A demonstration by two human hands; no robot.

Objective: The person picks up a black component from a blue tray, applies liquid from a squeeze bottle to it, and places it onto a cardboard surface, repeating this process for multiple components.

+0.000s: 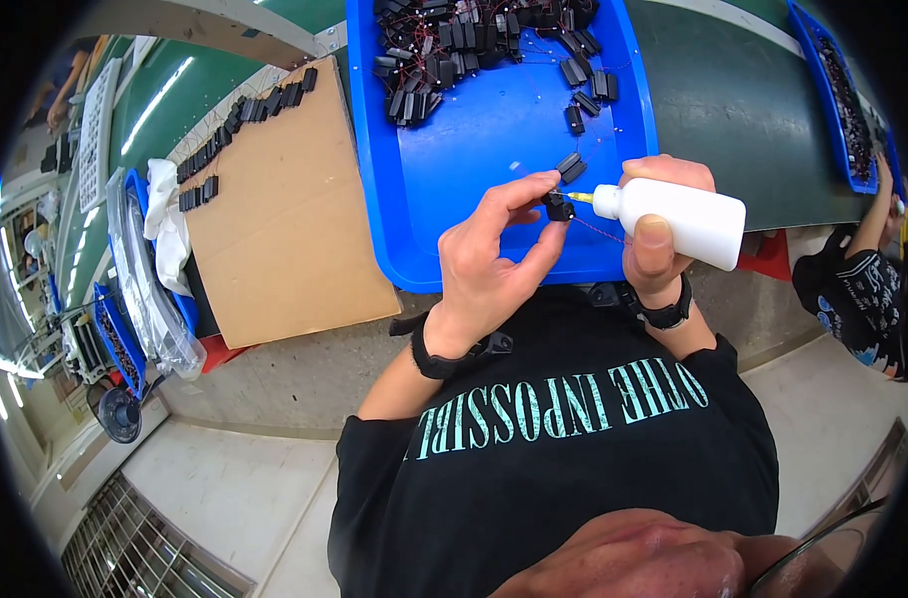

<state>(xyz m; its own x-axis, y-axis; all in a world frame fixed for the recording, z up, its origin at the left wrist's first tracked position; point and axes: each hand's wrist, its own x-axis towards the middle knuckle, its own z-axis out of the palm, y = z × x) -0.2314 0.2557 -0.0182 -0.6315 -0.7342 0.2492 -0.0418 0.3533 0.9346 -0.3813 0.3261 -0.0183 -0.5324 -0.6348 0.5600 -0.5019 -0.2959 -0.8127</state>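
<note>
Wearer's face (pixel 633 558) and shirt (pixel 553 488) sit below the blue tray (pixel 464 164). Over its near end, the left hand (pixel 479 257) pinches a black block (pixel 558 208), probably light, best held by its sides; the right hand (pixel 653 264) clasps a white bottle (pixel 688 216), likely squeezable.

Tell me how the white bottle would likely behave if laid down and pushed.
The white bottle would probably roll, since its body looks round. Its smooth surface suggests it could be slippery. It may give when squeezed, as it looks like plastic with a narrow nozzle; how full it is cannot be seen.
</note>
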